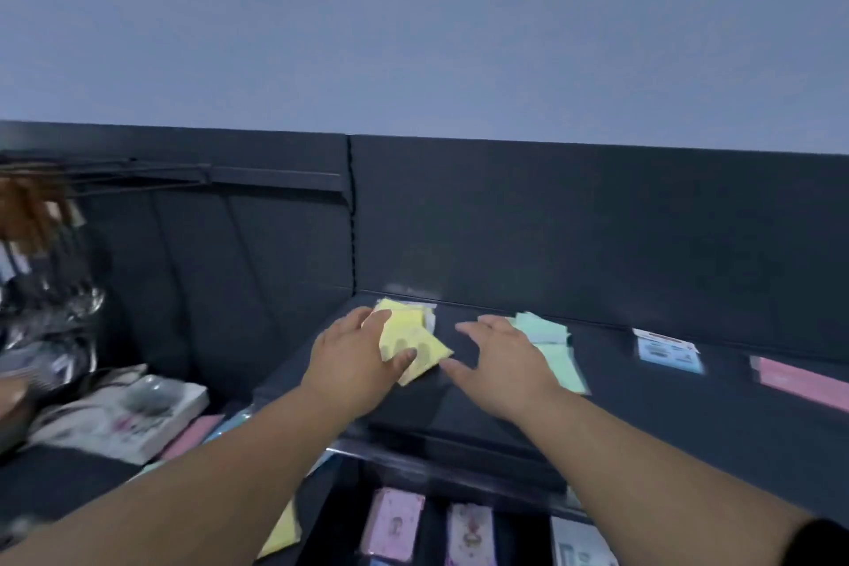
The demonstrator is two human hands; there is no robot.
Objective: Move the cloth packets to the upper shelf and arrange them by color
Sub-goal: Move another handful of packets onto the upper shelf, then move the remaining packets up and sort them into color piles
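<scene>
Left hand (pixel 353 358): thumb and fingers clamped on the front one of the yellow packets (pixel 409 340), at the left end of the upper shelf (pixel 643 409). Right hand (pixel 500 363): fingers apart, holding nothing, just beside the green packets (pixel 549 333). Further right on the shelf: blue packet (pixel 668 354), then pink packet (pixel 799 381).

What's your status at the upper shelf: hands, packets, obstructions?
Left hand pinching yellow packet. Right hand open, beside green packets. Blue packet, pink packet farther right. Nothing blocking.

A shop: dark display shelving (pixel 666 418), packeted goods (pixel 393 524) in rows, wares (pixel 41 216) hanging from hooks (pixel 138 179).
</scene>
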